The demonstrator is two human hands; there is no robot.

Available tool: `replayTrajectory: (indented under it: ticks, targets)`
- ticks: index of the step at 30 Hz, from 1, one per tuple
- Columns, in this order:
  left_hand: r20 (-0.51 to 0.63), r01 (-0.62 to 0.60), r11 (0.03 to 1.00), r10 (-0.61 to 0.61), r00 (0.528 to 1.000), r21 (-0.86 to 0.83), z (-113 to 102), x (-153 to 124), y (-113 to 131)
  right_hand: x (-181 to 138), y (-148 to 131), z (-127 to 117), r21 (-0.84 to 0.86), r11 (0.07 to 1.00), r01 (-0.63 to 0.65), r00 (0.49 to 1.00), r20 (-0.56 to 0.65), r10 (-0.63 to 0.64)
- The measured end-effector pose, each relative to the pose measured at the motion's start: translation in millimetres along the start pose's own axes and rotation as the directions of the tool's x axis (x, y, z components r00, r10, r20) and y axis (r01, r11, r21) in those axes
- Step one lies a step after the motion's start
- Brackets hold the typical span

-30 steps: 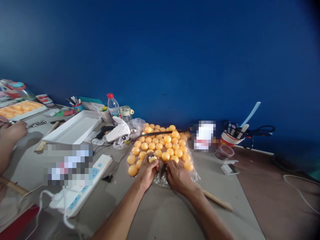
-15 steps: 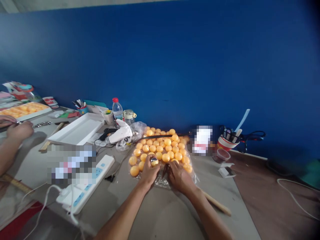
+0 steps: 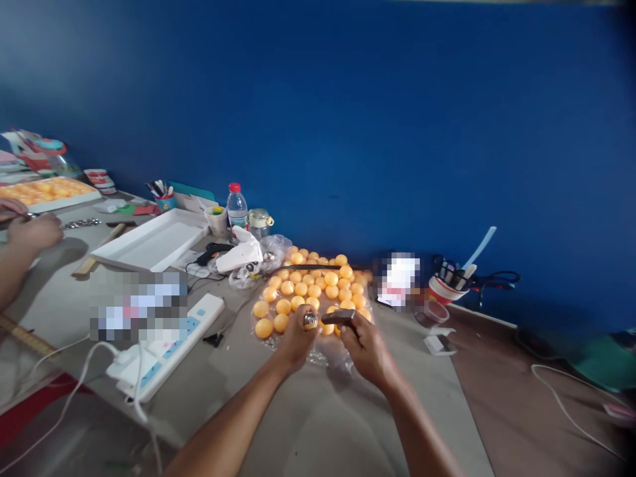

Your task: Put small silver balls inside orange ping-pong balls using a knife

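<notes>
My left hand (image 3: 297,339) is closed around a small shiny metallic round piece (image 3: 311,320), which shows at the top of the fist. Just to its right, my right hand (image 3: 365,344) grips a hammer (image 3: 338,318) close to its dark head; the handle is hidden behind the hand and forearm. The head points left towards the metallic piece, with a small gap between them. Under and behind both hands lie orange balls (image 3: 301,289) in rows on clear plastic (image 3: 318,358). A black strip (image 3: 313,267) crosses the far rows.
To the left are a white power strip (image 3: 166,348), an empty white tray (image 3: 154,240), a glue gun (image 3: 213,252) and a water bottle (image 3: 237,209). A lit phone (image 3: 398,279) and a tool cup (image 3: 447,289) stand right. Another person's hands (image 3: 34,232) work at far left.
My right hand has risen from the plastic with the hammer, and the hammer's head now shows beside my left hand. The wooden handle, earlier visible beyond my right wrist, is hidden.
</notes>
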State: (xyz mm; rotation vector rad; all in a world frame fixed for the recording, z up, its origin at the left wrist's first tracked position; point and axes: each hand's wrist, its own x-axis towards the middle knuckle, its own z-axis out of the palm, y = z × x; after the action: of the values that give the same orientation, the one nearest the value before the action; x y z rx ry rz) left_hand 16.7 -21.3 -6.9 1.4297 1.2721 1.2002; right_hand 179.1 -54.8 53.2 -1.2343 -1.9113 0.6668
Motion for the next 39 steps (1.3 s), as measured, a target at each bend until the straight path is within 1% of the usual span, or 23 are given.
replayTrajectory:
  ticks: [3, 5, 9, 12, 14, 16, 19, 21, 23, 24, 26, 28, 30, 32, 34, 37, 39]
  targets:
    - [-0.004, 0.018, 1.000, -0.018, 1.000, 0.022, 0.9, 0.4, -1.6, -0.7, -1.2, 3.2, -0.014, 1.000, 0.006, 1.000, -0.030, -0.006]
    - [0.008, 0.021, 1.000, -0.021, 1.000, -0.004, 2.0, 0.6, -3.3, -0.5, 0.8, 8.6, -0.047, 0.999, 0.022, 0.999, -0.035, -0.024]
    - [0.031, 0.023, 0.994, -0.020, 0.999, -0.103, 3.6, 1.1, -5.6, 0.9, 6.9, 21.5, -0.144, 0.990, 0.003, 1.000, 0.026, 0.000]
    - [0.019, 0.067, 0.990, -0.065, 0.998, -0.124, 2.7, 1.4, -7.0, 2.0, 9.1, 25.5, -0.129, 0.991, -0.027, 0.998, 0.054, 0.034]
    - [0.022, 0.094, 0.989, -0.092, 0.996, -0.118, 1.6, 1.4, -8.7, 2.6, 8.9, 24.3, -0.108, 0.994, -0.030, 0.997, 0.066, 0.037]
    - [0.028, 0.092, 0.990, -0.090, 0.996, -0.106, 0.7, 1.2, -9.5, 3.0, 7.1, 20.3, -0.099, 0.995, -0.023, 0.997, 0.065, 0.029]
    - [0.036, 0.059, 0.996, -0.057, 0.998, -0.060, 0.0, 0.5, -6.1, 1.7, 0.4, 10.2, -0.082, 0.997, 0.001, 1.000, 0.008, 0.000]
    - [0.021, 0.066, 0.998, -0.066, 0.998, -0.002, 0.1, -0.4, -1.6, -0.8, -5.3, 4.1, -0.074, 0.997, 0.010, 0.998, -0.059, -0.015]
    - [0.007, 0.077, 0.996, -0.078, 0.997, 0.036, 0.6, -1.1, 1.3, -3.5, -9.8, 2.7, -0.083, 0.996, 0.014, 0.993, -0.112, -0.023]
    - [0.011, 0.078, 0.996, -0.078, 0.997, 0.038, 1.0, -1.3, 1.5, -4.4, -10.9, 4.5, -0.098, 0.995, 0.014, 0.992, -0.120, -0.026]
    - [0.038, 0.069, 0.998, -0.069, 0.997, -0.002, 1.9, -0.9, -0.8, -4.8, -10.7, 12.0, -0.148, 0.989, 0.009, 0.996, -0.090, -0.022]
    - [0.056, 0.071, 0.994, -0.067, 0.996, -0.086, 2.4, -0.1, -5.0, -3.2, -8.1, 21.3, -0.198, 0.980, -0.029, 1.000, -0.012, 0.027]
    - [0.060, 0.077, 0.981, -0.067, 0.996, -0.179, 2.4, 0.5, -8.3, -0.8, -5.5, 27.1, -0.199, 0.977, -0.073, 0.994, 0.065, 0.088]
    - [0.060, 0.074, 0.974, -0.063, 0.996, -0.216, 2.3, 0.3, -8.6, 0.5, -4.9, 26.4, -0.172, 0.982, -0.082, 0.990, 0.096, 0.099]
    - [0.065, 0.063, 0.984, -0.052, 0.996, -0.169, 2.5, -0.7, -6.0, -0.5, -6.8, 20.1, -0.157, 0.985, -0.072, 0.994, 0.068, 0.083]
    - [0.049, 0.036, 0.999, -0.035, 0.998, -0.035, 3.2, -2.4, -1.0, -5.7, -12.5, 8.2, -0.143, 0.986, -0.084, 0.996, -0.029, 0.080]
    - [0.037, 0.023, 1.000, -0.024, 0.999, 0.020, 3.7, -2.7, 0.1, -8.9, -15.6, 5.1, -0.131, 0.988, -0.084, 0.993, -0.096, 0.072]
